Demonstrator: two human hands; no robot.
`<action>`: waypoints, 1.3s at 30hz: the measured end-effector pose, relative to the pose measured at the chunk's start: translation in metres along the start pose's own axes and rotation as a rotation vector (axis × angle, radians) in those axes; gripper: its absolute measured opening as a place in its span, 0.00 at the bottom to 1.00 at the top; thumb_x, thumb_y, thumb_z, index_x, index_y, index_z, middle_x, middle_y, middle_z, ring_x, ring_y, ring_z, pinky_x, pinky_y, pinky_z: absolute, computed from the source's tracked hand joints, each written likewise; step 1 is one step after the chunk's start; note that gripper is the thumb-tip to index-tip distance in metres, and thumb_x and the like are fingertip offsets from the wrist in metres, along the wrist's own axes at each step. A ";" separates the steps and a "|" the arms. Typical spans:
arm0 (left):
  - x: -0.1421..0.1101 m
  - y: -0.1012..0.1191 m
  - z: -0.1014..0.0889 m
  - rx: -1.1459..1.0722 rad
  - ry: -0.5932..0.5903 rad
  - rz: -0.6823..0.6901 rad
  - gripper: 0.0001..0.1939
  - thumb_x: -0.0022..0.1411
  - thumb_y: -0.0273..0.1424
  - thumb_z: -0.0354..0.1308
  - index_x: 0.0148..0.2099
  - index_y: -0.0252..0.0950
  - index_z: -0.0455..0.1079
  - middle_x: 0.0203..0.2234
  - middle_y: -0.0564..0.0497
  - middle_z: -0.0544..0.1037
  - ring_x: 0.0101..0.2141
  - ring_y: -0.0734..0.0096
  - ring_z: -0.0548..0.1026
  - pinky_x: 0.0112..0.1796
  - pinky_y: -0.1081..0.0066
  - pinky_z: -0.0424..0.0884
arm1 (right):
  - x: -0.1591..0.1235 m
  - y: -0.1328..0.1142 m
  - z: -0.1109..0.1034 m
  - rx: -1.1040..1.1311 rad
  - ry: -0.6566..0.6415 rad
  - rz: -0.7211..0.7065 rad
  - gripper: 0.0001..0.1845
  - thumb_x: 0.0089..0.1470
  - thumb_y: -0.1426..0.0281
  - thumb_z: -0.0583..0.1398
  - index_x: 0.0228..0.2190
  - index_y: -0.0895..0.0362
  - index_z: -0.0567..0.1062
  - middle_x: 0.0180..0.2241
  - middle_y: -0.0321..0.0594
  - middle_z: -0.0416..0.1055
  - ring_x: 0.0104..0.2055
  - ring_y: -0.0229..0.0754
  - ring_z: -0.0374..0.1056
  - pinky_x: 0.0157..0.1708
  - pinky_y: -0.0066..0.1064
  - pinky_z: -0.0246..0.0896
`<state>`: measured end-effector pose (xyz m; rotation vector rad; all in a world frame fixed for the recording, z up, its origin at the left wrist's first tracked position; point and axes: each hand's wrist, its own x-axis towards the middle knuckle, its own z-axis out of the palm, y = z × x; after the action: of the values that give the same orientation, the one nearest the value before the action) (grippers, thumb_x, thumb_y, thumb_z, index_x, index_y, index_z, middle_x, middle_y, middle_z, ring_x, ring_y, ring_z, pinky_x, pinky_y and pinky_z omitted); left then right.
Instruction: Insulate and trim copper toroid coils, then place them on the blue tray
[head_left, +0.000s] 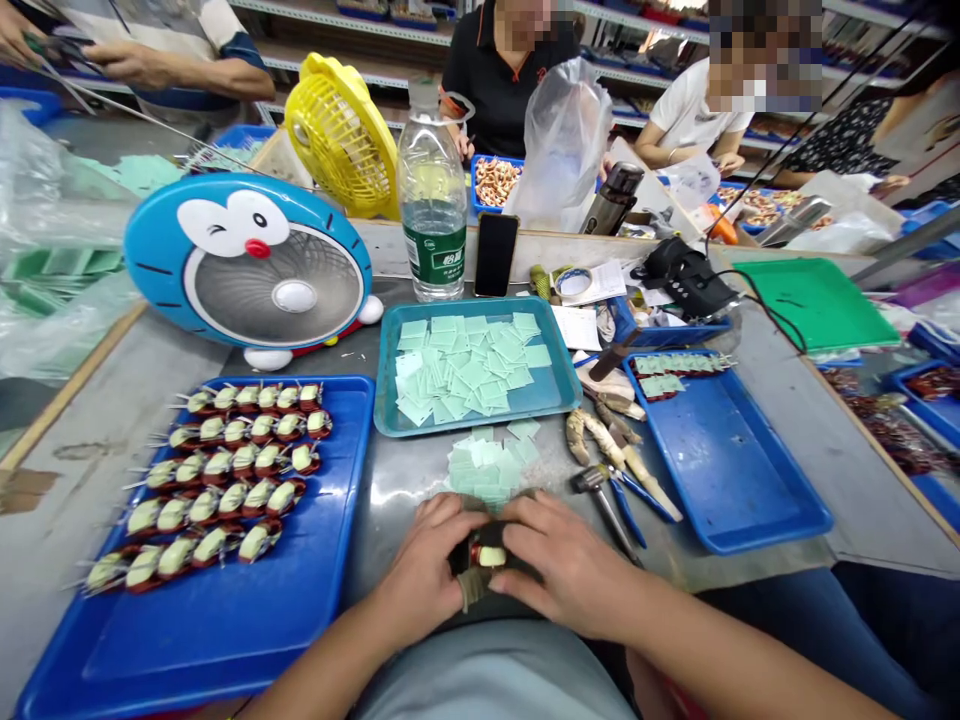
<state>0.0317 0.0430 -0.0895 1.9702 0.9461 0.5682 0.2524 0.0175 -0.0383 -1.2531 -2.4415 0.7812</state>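
At the table's near edge, my left hand (426, 562) and my right hand (564, 562) are closed on a small wire coil (491, 556), one from each side. The coil has a pale wrapped middle and reddish-brown wire; my fingers cover its ends. A greenish-brown wrap (472, 590) shows by my left thumb. Just beyond my fingers lies a loose pile of pale green square sheets (491, 465). More of these squares fill the teal tray (390, 420) behind it. Rows of similar coils (204, 507) stand in the blue tray (225, 640) on the left.
Right of the pile lie a hammer (600, 490) and pliers with wrapped handles (626, 470). A blue tray (742, 470) at right holds coils topped with green squares. Behind stand a blue cartoon fan (150, 240), a water bottle (433, 200) and a phone (496, 255). Co-workers sit opposite.
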 end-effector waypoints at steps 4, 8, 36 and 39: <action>0.003 0.002 0.000 -0.051 -0.025 -0.005 0.10 0.62 0.32 0.65 0.46 0.40 0.77 0.36 0.47 0.77 0.42 0.57 0.73 0.45 0.59 0.67 | 0.006 0.003 0.002 -0.098 -0.029 -0.085 0.07 0.67 0.66 0.59 0.37 0.56 0.73 0.39 0.40 0.73 0.39 0.44 0.63 0.43 0.38 0.62; 0.003 0.004 0.000 -0.064 -0.031 -0.011 0.08 0.62 0.31 0.65 0.44 0.39 0.78 0.34 0.48 0.77 0.42 0.57 0.73 0.45 0.59 0.66 | 0.007 0.006 0.005 -0.138 -0.041 -0.161 0.07 0.67 0.67 0.58 0.36 0.55 0.73 0.37 0.39 0.73 0.38 0.44 0.63 0.42 0.37 0.61; -0.007 0.048 -0.006 -0.017 0.103 0.010 0.09 0.67 0.38 0.62 0.45 0.39 0.76 0.39 0.47 0.79 0.43 0.59 0.75 0.46 0.62 0.69 | -0.077 -0.017 0.045 0.401 0.530 0.438 0.14 0.62 0.63 0.62 0.48 0.55 0.74 0.45 0.45 0.75 0.48 0.49 0.73 0.49 0.41 0.71; -0.009 0.071 -0.009 -0.059 0.097 0.036 0.10 0.67 0.40 0.62 0.45 0.39 0.75 0.38 0.49 0.79 0.42 0.62 0.76 0.45 0.64 0.70 | -0.060 -0.035 0.044 0.867 0.506 0.335 0.22 0.60 0.61 0.65 0.54 0.53 0.72 0.52 0.44 0.76 0.53 0.48 0.73 0.55 0.41 0.69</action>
<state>0.0493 0.0158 -0.0249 1.9248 0.9440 0.7100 0.2428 -0.0630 -0.0542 -1.2683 -1.2648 1.2338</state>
